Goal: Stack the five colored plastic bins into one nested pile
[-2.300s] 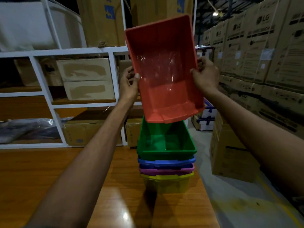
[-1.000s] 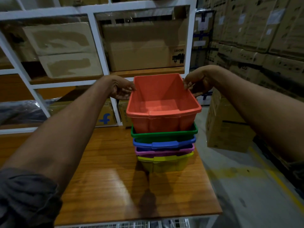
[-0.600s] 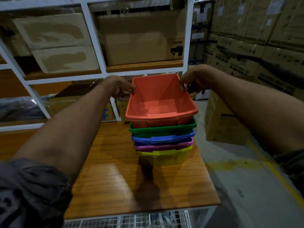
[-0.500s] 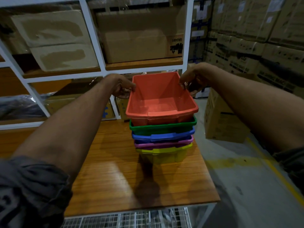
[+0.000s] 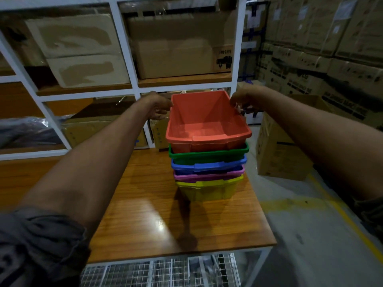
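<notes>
Bins (image 5: 208, 160) — five nested, red topmost

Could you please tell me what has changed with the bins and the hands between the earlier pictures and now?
The red bin came down from tilted in the air and now sits nested in the green bin. The left hand and right hand are opening and easing off its far rim. The green, blue, pink and yellow bins stayed stacked on the wooden table.

Five nested bins (image 5: 208, 162), red topmost
</notes>
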Demonstrator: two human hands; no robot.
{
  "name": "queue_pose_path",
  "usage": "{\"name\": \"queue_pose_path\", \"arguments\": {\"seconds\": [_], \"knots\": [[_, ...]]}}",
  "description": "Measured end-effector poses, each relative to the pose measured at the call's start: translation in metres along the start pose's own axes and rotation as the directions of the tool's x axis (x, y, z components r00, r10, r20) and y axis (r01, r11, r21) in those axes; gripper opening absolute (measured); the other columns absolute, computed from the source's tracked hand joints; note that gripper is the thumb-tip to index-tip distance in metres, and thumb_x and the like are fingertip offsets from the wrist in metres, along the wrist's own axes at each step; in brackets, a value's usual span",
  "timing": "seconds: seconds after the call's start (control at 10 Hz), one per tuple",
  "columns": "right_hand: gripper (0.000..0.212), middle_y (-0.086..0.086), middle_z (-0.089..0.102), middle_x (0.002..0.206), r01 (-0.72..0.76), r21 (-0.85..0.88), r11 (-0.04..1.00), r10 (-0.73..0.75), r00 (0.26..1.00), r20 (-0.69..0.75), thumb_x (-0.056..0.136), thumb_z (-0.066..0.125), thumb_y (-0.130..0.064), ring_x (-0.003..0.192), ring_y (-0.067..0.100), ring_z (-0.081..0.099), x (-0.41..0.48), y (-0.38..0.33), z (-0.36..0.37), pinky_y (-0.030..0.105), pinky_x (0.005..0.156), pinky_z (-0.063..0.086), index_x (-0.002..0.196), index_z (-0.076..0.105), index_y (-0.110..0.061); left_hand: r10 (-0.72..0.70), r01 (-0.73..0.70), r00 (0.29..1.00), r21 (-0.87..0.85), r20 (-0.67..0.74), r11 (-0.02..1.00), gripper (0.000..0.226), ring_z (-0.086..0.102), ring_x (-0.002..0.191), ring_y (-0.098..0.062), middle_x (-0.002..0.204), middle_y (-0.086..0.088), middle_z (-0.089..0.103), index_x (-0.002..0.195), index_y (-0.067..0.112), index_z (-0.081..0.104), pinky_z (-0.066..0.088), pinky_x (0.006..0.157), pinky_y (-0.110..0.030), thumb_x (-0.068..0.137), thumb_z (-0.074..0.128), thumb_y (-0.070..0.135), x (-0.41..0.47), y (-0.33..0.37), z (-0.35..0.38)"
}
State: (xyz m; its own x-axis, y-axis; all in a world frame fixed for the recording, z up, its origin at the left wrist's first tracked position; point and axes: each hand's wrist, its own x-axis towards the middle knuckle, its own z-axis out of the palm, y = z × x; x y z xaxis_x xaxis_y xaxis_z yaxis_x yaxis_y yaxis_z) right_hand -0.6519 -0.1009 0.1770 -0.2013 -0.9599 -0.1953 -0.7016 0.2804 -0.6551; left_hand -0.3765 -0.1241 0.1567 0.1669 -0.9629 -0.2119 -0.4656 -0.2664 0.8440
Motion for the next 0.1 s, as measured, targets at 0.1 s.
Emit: {"name": "queue_pose_path", "arguments": {"seconds": [0.1], "knots": [[0.020, 0.013, 0.070, 0.098, 0.197, -0.008, 0.980, -0.191, 0.942, -0.275, 0.087, 0.074, -0.022, 0.086, 0.023, 0.066, 0.0011, 0.0000, 0.0125, 0.034, 0.067, 0.058, 0.097, 0.066, -0.007, 0.171, -0.191, 0.961, -0.077, -0.219, 0.979, 0.029, 0.067, 0.089, -0.018, 0.104, -0.004, 0.069, 0.116, 0.016, 0.064, 0.056, 0.069, -0.032, 0.087, 0.069, 0.018, -0.0025, 0.0008, 0.0012]]}}
